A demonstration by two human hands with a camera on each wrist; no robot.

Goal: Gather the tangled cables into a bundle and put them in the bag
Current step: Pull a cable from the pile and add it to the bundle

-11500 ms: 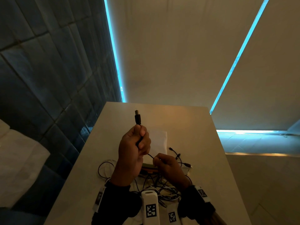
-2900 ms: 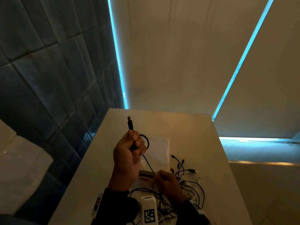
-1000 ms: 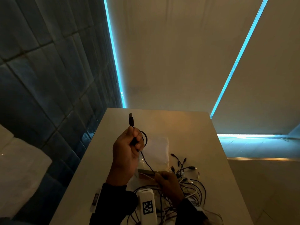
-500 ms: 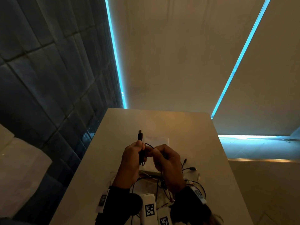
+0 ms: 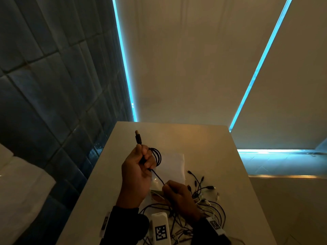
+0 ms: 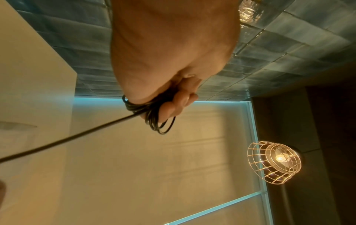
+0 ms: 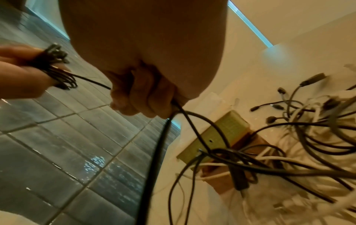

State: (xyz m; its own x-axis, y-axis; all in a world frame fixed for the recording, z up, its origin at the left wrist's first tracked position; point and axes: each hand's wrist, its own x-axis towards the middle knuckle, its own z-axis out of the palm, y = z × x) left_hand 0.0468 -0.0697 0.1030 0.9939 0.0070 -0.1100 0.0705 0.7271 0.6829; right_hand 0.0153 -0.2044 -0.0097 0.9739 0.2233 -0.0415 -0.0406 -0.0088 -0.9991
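Note:
My left hand (image 5: 141, 161) is raised over the table and grips a black cable (image 5: 156, 157) wound in several small loops, its USB plug (image 5: 138, 137) sticking up above the fist. In the left wrist view the coil (image 6: 154, 120) wraps my fingers. One strand runs taut down to my right hand (image 5: 174, 191), which pinches the same black cable (image 7: 90, 81) lower and nearer me. A tangle of black and white cables (image 5: 203, 204) lies on the table by the right hand. A clear plastic bag (image 5: 174, 163) lies flat beyond the hands.
The pale table (image 5: 212, 147) ends at a beige wall with blue light strips. A dark tiled wall (image 5: 53, 85) runs along the left. A small green and brown box (image 7: 221, 137) lies under the tangle. A wire cage lamp (image 6: 275, 162) hangs overhead.
Half a second ago both hands met at the coil. The right hand has since slid down the strand toward the tangle, and the left hand has risen with more loops in it.

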